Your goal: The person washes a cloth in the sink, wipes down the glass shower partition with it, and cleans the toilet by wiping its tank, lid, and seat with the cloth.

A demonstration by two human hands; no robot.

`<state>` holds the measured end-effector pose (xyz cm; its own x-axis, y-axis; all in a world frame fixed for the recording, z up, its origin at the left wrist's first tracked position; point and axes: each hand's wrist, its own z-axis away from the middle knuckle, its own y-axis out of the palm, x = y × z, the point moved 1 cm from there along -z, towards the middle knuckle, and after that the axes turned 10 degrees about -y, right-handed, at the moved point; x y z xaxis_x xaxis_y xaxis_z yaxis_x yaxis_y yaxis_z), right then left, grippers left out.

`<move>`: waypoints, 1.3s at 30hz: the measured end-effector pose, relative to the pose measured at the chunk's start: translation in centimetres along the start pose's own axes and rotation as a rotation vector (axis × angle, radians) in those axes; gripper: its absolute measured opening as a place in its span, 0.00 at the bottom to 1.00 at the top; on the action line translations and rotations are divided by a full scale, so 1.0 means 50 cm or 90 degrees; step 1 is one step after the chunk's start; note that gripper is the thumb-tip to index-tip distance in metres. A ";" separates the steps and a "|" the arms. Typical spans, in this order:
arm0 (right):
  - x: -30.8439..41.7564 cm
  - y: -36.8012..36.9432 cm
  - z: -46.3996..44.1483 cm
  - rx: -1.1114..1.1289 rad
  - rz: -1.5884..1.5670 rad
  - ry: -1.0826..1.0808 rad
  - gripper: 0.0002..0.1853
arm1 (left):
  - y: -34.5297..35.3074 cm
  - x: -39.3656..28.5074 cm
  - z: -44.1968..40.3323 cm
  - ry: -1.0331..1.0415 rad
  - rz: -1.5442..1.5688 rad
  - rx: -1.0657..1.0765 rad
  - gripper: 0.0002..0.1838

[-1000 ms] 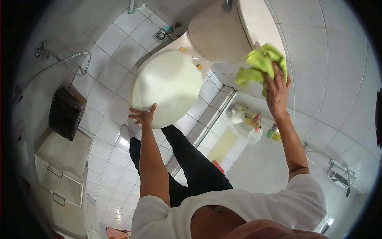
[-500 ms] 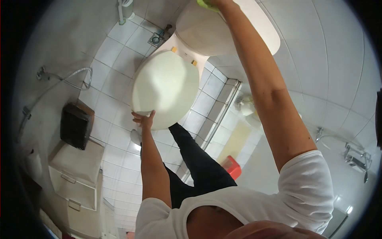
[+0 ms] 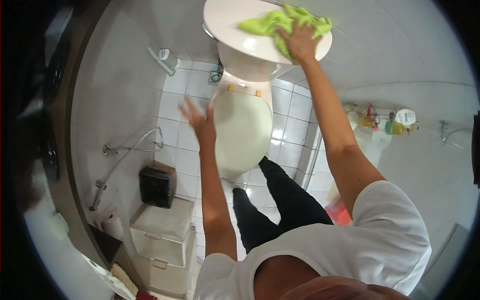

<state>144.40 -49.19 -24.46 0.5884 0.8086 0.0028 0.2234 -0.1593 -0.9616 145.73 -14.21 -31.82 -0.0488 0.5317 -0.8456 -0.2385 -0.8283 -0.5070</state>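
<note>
A bright green cleaning cloth (image 3: pixel 270 24) lies bunched on the pale tank lid (image 3: pixel 226 15) of the toilet. My right hand (image 3: pixel 301 44) is on the cloth, fingers pressed into it and holding it against the lid. Below the tank, the toilet's seat cover (image 3: pixel 243 132) is down. My left hand (image 3: pixel 200 122) hovers beside the cover's left edge, its fingers spread and slightly blurred, with nothing in it.
A black-lined bin (image 3: pixel 156 187) stands left of my legs, near pale drawers (image 3: pixel 160 245). A shower hose (image 3: pixel 145 137) hangs on the left wall. A toilet brush (image 3: pixel 161 61) stands by the tank. Bottles (image 3: pixel 395 125) line a ledge at right.
My left hand has come off the seat cover's front edge and moved up along its left side. The view has shifted, so the tank lid, cloth and right hand now show fully.
</note>
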 end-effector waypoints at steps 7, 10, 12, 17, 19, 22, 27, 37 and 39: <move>-0.112 -0.022 0.047 -0.019 -0.132 -0.217 0.30 | 0.154 -0.439 -0.174 0.185 -0.130 0.016 0.37; -0.231 -0.033 0.057 -0.139 -0.398 0.090 0.26 | 0.196 -0.446 -0.215 0.097 -0.203 0.052 0.36; -0.251 -0.016 0.068 -0.162 -0.896 0.346 0.26 | 0.232 -0.418 -0.227 0.076 -0.325 0.017 0.35; -0.180 0.163 0.129 -0.418 -1.283 0.627 0.25 | 0.267 -0.429 -0.201 0.099 -0.521 -0.061 0.35; -0.129 0.269 0.178 -0.400 -1.247 0.691 0.26 | 0.274 -0.433 -0.199 0.101 -0.513 -0.051 0.35; -0.090 0.369 0.251 -0.222 -1.270 0.886 0.29 | 0.285 -0.445 -0.185 0.088 -0.529 -0.042 0.35; -0.110 0.207 0.235 -0.125 -1.354 0.827 0.29 | 0.287 -0.423 -0.199 0.129 -0.519 -0.018 0.34; -0.201 0.480 0.129 -0.276 -1.197 0.766 0.24 | 0.291 -0.410 -0.212 0.222 -0.563 0.042 0.35; -0.216 0.559 0.144 -0.433 -1.473 0.729 0.20 | 0.291 -0.410 -0.214 0.218 -0.568 0.042 0.35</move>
<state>138.70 -58.27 -53.36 -0.7585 -0.3995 0.5148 0.6255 -0.2250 0.7471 153.65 -39.05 -23.68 0.4609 0.8729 -0.1601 -0.1060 -0.1249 -0.9865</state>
